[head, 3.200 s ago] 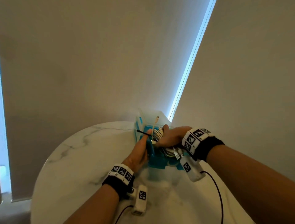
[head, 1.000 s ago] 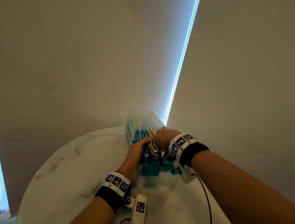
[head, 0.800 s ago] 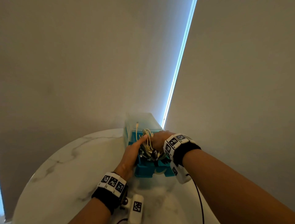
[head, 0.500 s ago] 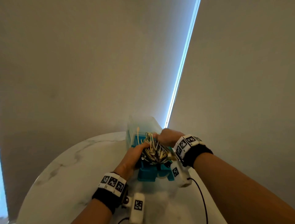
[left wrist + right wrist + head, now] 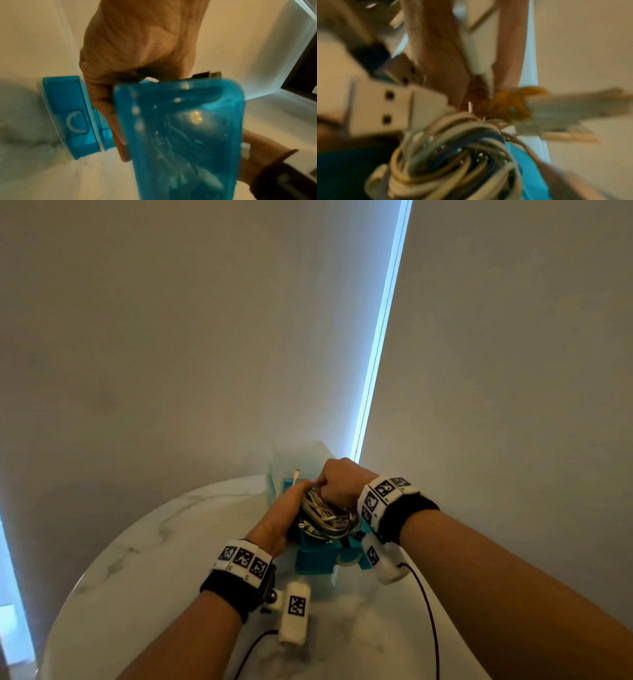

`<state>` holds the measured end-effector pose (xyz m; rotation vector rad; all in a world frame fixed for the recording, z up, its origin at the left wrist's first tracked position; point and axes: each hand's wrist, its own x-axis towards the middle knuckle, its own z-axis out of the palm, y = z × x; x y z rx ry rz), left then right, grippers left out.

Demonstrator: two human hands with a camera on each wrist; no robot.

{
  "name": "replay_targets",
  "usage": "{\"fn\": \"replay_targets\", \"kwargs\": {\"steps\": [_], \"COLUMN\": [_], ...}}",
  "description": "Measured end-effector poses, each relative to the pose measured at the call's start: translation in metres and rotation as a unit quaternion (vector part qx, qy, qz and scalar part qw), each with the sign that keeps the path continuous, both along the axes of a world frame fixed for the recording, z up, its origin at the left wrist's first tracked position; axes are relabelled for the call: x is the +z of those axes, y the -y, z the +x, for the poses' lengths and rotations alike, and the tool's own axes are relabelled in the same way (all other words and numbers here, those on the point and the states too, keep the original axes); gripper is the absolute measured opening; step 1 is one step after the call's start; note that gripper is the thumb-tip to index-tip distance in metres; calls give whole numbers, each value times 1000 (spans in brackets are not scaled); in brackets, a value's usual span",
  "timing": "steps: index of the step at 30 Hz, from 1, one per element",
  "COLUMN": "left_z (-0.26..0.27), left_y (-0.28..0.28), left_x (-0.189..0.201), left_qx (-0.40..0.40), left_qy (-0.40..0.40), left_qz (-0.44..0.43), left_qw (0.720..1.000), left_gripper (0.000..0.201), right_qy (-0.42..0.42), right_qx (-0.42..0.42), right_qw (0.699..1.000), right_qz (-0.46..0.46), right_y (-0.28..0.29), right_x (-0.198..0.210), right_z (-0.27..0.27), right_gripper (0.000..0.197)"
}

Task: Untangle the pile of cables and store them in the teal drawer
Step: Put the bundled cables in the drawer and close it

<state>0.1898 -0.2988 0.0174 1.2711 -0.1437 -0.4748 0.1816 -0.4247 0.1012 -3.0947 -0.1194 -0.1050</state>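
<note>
The right hand (image 5: 337,482) is curled into a fist over the far end of the cable bundle (image 5: 327,517), its fingers closed on the strands. The right wrist view, badly blurred, shows the same coil of beige, grey and dark blue cables (image 5: 453,155) directly under the hand, with a white USB plug (image 5: 388,108) lying against its near-left side.

The left hand (image 5: 279,520) lies along the left side of the bundle, fingers stretched forward so their tips meet the right hand's knuckles at the far end. In the left wrist view its fingers (image 5: 109,116) run down the outer left wall of the teal drawer (image 5: 180,135), flat against it rather than wrapped around it; whether the thumb hooks over the rim cannot be told.

The bundle sits in the teal drawer (image 5: 315,559), heaped well above its rim. One pale cable end (image 5: 296,474) sticks up just beyond the bundle's far-left edge. The drawer is pulled out toward the person from a translucent drawer cabinet (image 5: 294,457), whose other teal drawer fronts (image 5: 72,121) show left of the open drawer. The cabinet stands at the far edge of a round white marble table (image 5: 137,559), against grey roller blinds (image 5: 171,337).
</note>
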Motion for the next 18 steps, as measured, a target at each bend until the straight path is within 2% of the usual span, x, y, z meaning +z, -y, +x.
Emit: {"fn": "replay_targets", "kwargs": {"steps": [2,4,6,8,9,12,15,16,18], "left_z": [5,10,12,13,13,13,15,14,14], "left_y": [-2,-6,-8,-10,-11,-11,-9,-9,-9], "left_x": [-1,-1,2,6,7,12,10,10,10], "left_qx": [15,18,17,21,21,20,27,36,39], "left_qy": [-8,-22,-30,-31,-31,-23,-25,-19,-4], "left_qz": [22,49,77,93,98,111,115,112,105], "left_qw": [1000,998,996,995,994,993,993,993,994], "left_gripper": [39,38,41,40,39,41,46,47,49], "right_qy": [-55,-93,-86,-44,-50,-140,-145,-139,-117], "right_qx": [14,31,41,60,72,99,115,115,102], "right_qw": [997,988,980,984,983,963,979,983,988], "right_qz": [48,117,174,161,159,209,85,45,2], "right_y": [14,32,44,47,45,32,24,22,16], "right_x": [8,15,11,6,4,-6,-18,-21,-23], "right_z": [-7,-19,-26,-35,-41,-52,-46,-43,-43], "right_gripper": [30,29,30,35,40,55,91,92,77]}}
